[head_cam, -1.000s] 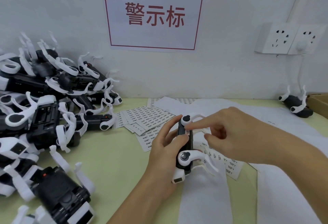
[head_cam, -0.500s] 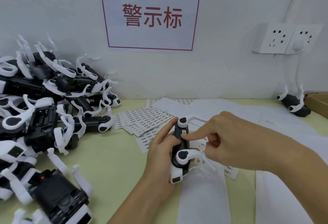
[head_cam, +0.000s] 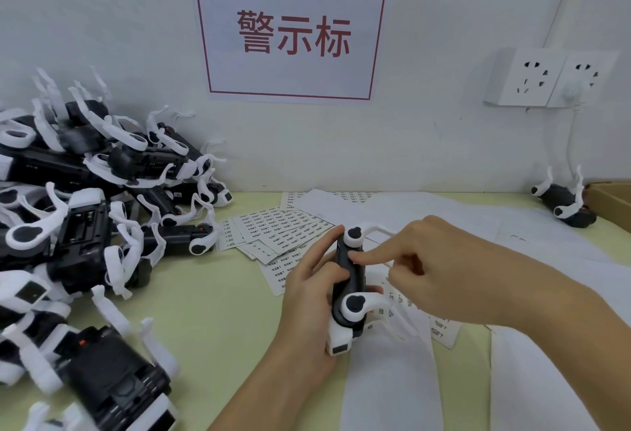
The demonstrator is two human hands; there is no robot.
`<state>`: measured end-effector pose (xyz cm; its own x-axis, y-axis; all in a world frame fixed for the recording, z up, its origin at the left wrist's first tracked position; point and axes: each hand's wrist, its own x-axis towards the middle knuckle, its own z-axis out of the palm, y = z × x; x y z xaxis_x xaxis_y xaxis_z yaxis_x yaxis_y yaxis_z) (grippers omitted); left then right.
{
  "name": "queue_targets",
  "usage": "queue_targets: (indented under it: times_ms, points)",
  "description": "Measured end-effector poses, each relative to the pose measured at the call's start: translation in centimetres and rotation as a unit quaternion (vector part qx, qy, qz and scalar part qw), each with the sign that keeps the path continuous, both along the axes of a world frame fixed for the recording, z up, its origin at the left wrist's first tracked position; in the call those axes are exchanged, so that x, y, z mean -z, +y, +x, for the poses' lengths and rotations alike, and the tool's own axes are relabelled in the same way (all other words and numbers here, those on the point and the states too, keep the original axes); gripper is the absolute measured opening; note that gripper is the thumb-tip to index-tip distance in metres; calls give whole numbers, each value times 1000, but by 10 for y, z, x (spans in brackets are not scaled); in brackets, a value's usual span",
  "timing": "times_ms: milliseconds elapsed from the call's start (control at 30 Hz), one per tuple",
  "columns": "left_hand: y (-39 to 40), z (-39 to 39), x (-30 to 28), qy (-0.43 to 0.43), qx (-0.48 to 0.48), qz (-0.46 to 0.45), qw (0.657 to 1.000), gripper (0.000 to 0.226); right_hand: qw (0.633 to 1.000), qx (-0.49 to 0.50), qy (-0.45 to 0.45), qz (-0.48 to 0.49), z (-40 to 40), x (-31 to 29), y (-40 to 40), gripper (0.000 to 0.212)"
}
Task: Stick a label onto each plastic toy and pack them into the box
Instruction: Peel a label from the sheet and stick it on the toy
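The left hand (head_cam: pixel 314 297) is reaching in from below and wrapping its fingers and thumb around the toy (head_cam: pixel 350 289), gripping it upright just above the table (head_cam: pixel 211 311). The right hand (head_cam: pixel 433 266) is coming in from the right with its index finger extended and pressing on the toy's black side, while its other fingers are curling loosely and holding nothing.

The toy is showing a black body, 2 white leg joints with black round centres, and a white end pointing down toward the person. It is sitting over the white backing paper (head_cam: pixel 386 382), near the label sheets (head_cam: pixel 276 225). A pile of toys (head_cam: pixel 78 225) is lying at the left, and 1 more toy (head_cam: pixel 566 203) is resting by the box (head_cam: pixel 613 198) at the far right.

Compared with 0.5 s ago, the left hand is still gripping the toy, and the right fingertip is staying on the same black side, pressing at about the same spot.
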<state>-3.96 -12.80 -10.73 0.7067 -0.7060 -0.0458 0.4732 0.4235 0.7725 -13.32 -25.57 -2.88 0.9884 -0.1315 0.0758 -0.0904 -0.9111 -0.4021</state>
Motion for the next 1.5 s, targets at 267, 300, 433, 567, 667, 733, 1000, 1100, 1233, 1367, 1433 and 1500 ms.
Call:
queue_targets:
  times_ms: [267, 300, 433, 567, 667, 733, 1000, 1100, 1233, 1367, 1433, 1500]
  points:
    - [4, 0, 4, -42, 19, -11, 999, 49, 959, 159, -217, -94, 11, 9, -4, 27]
    - [5, 0, 4, -57, 20, -14, 998, 47, 963, 171, -191, -77, 12, 12, -3, 35]
    - [5, -1, 7, -97, 24, -26, 995, 42, 972, 137, -63, 182, 13, 17, -7, 43]
    - [4, 2, 10, -116, 39, -28, 992, 41, 961, 92, -72, 253, 15, 15, -8, 18]
    - [3, 1, 10, -118, 49, -12, 992, 38, 952, 82, -97, 279, 16, 14, -7, 17]
    - [1, -1, 8, -116, 36, 8, 993, 40, 948, 67, -116, 288, 17, 13, -5, 19]
    - [1, -1, 5, -120, 16, 34, 992, 32, 944, 90, -116, 294, 16, 14, -7, 19]
    - [1, 0, 2, -86, 30, 21, 996, 46, 928, 123, -149, 318, 16, 12, -14, 21]
    - [2, 0, -1, -33, 21, 11, 999, 51, 887, 187, -228, 357, 17, 13, -25, 22]
    - [2, 0, -1, -5, -28, 1, 1000, 47, 857, 221, -201, 421, 19, 26, -19, 23]
    - [0, 0, -1, -5, -66, -16, 998, 49, 839, 230, -179, 460, 17, 30, -19, 38]
    - [-1, -2, -1, -17, -88, -18, 996, 47, 832, 214, -155, 488, 11, 28, -22, 39]
